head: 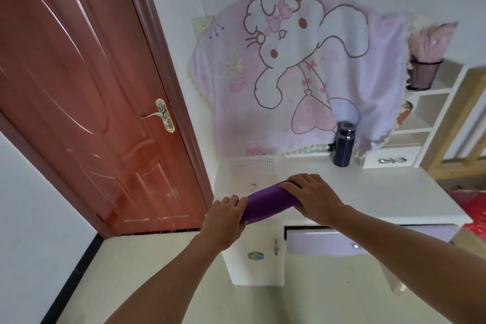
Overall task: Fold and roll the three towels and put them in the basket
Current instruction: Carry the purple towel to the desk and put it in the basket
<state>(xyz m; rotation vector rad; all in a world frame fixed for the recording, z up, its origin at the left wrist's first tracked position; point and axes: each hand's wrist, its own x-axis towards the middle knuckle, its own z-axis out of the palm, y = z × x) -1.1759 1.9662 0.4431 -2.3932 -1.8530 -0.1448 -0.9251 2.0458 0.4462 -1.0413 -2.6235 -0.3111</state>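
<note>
one purple towel roll (265, 202), perhaps one basket (244, 176), two hands (313, 197), one flask (343, 146)

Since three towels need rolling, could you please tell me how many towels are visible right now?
1: a purple towel, rolled, held at its ends by the left hand and right hand over the white basket. Others may be out of view.

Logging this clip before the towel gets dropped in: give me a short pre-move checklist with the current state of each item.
1. Purple towel fully rolled: ok, a tight cylinder.
2. Left hand grip on its near end: ok.
3. Right hand grip on its far end: ok.
4. White basket under the roll: ok, sits on the desk.
5. Basket has room: cannot tell, interior washed out.
6. Blue flask clear of the path: ok, stands behind to the right.
</note>
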